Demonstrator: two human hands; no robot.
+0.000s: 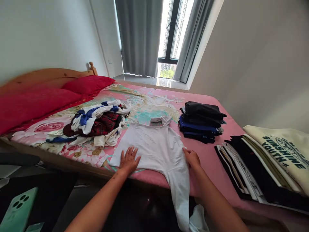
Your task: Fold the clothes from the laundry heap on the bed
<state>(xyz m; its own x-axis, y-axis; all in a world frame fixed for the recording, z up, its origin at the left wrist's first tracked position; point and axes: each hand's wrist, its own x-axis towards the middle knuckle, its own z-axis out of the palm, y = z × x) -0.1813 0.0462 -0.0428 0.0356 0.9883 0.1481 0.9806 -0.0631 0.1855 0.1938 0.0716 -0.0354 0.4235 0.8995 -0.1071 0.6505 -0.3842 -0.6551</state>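
A light grey long-sleeved top [154, 146] lies spread near the bed's front edge, its high collar pointing away from me. One of its sleeves drapes over the edge and hangs down at the front. My left hand [129, 159] rests flat on the body of the top, toward its left end, with the fingers spread. At the right side of the top, my right hand [192, 158] has its fingers closed on the fabric edge. The fingertips of that hand are partly hidden.
A tangled heap of clothes [98, 124] sits to the left on the bed. Dark folded clothes [201, 120] are stacked at the right, with a larger folded pile [263, 164] nearer me. Red pillows [41, 104] lie by the wooden headboard [48, 74]. A green phone [19, 206] is at lower left.
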